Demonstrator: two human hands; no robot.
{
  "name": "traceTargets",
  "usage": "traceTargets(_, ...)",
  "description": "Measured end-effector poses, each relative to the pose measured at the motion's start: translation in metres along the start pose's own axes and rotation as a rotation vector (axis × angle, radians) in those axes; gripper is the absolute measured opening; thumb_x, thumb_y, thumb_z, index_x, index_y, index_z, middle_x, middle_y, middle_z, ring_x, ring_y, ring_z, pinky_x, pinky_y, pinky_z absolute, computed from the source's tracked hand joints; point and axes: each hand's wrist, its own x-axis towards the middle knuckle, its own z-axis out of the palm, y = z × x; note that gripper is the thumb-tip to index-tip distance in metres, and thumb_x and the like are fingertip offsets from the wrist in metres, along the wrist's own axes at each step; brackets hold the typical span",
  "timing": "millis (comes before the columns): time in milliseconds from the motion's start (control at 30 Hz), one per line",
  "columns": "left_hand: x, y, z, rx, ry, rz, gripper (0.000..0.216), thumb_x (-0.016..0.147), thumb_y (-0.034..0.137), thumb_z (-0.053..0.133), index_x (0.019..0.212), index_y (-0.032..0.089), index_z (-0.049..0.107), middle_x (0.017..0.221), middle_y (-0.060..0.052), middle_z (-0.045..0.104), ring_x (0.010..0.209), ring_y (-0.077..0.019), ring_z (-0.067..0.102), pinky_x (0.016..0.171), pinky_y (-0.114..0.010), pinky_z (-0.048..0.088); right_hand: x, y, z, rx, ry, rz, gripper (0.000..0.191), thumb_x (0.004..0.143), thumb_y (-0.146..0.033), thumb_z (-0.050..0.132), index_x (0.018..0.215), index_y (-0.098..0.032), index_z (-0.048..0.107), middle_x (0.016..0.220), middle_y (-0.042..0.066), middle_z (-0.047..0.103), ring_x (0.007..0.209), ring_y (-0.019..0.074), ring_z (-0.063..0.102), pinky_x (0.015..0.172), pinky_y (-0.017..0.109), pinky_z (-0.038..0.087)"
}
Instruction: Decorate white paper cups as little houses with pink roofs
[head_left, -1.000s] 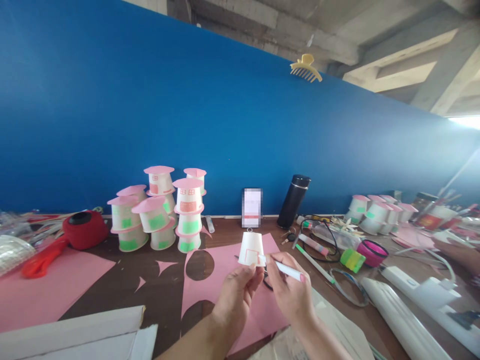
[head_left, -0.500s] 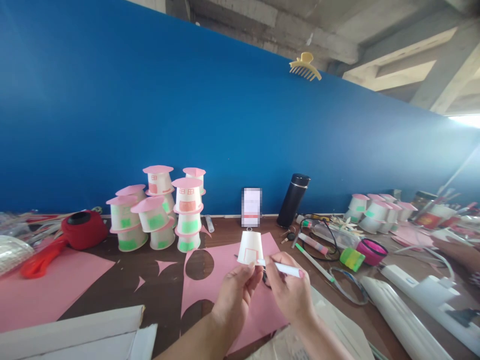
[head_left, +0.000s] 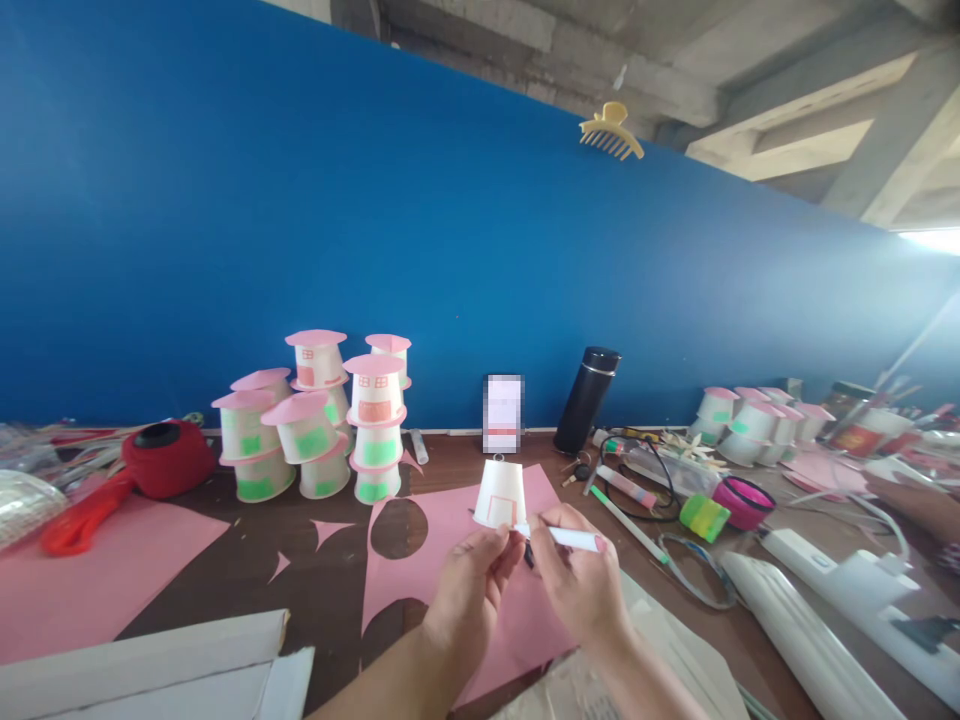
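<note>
A white paper cup (head_left: 498, 488), held upside down, has a door-like rectangle outlined on its side in reddish ink. My left hand (head_left: 472, 580) grips the cup near its rim, thumb in front. In my right hand (head_left: 585, 575) is a white marker pen (head_left: 574, 538), its tip at the cup's lower edge beside the outline. Beneath both hands lies a pink paper sheet (head_left: 442, 560) with round holes cut out of it.
Stacked paper-cup houses (head_left: 379, 405) with pink roofs stand at left. A phone (head_left: 503, 414) and a black flask (head_left: 589, 400) lean by the blue partition. Rightward are a green marker (head_left: 628, 524), tape rolls and a power strip (head_left: 862, 600). Another person's hand (head_left: 907, 500) shows far right.
The marker's tip has shifted slightly left and down along the cup's lower edge. Both hands keep their hold, and the cup has barely moved.
</note>
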Motion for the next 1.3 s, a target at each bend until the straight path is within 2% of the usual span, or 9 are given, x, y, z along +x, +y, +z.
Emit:
traceTargets(267, -0.001, 0.0008, 0.0, 0.013, -0.007, 0.016, 0.004, 0.077, 0.009, 0.069, 0.076, 0.007, 0.072, 0.08, -0.009, 0.07, 0.083, -0.0153, 0.068, 0.087, -0.025, 0.056, -0.0005, -0.0002, 0.0001, -0.004, 0.011, -0.004, 0.028, 0.092, -0.038, 0.051, 0.071, -0.021, 0.058, 0.059, 0.0, 0.066, 0.048, 0.0131, 0.06, 0.046, 0.019, 0.042)
traceTargets(733, -0.0018, -0.0003, -0.0002, 0.028, -0.037, 0.013, 0.006, 0.076, 0.012, 0.07, 0.078, 0.007, 0.073, 0.084, -0.01, 0.072, 0.086, -0.0165, 0.068, 0.091, -0.027, 0.054, -0.0018, -0.0011, 0.0004, 0.001, 0.041, -0.003, 0.025, 0.093, -0.038, 0.051, 0.077, -0.021, 0.059, 0.053, -0.001, 0.063, 0.043, 0.0128, 0.057, 0.042, 0.019, 0.04)
traceTargets(1067, -0.0033, -0.0001, 0.0016, 0.027, -0.035, 0.016, 0.008, 0.074, 0.013, 0.073, 0.079, 0.007, 0.073, 0.083, -0.01, 0.072, 0.085, -0.0175, 0.068, 0.091, -0.029, 0.054, -0.0004, 0.0005, 0.0018, -0.019, 0.078, -0.044, 0.022, 0.093, -0.036, 0.053, 0.08, -0.022, 0.063, 0.071, 0.002, 0.071, 0.058, 0.0145, 0.066, 0.047, 0.018, 0.045)
traceTargets(1300, -0.0029, -0.001, 0.0016, 0.02, -0.025, 0.016, 0.005, 0.072, 0.012, 0.073, 0.075, 0.007, 0.072, 0.081, -0.009, 0.071, 0.083, -0.017, 0.067, 0.092, -0.03, 0.054, 0.0004, 0.0018, 0.0021, -0.002, 0.091, -0.05, 0.021, 0.093, -0.036, 0.053, 0.083, -0.021, 0.065, 0.073, 0.003, 0.071, 0.063, 0.016, 0.068, 0.049, 0.019, 0.047)
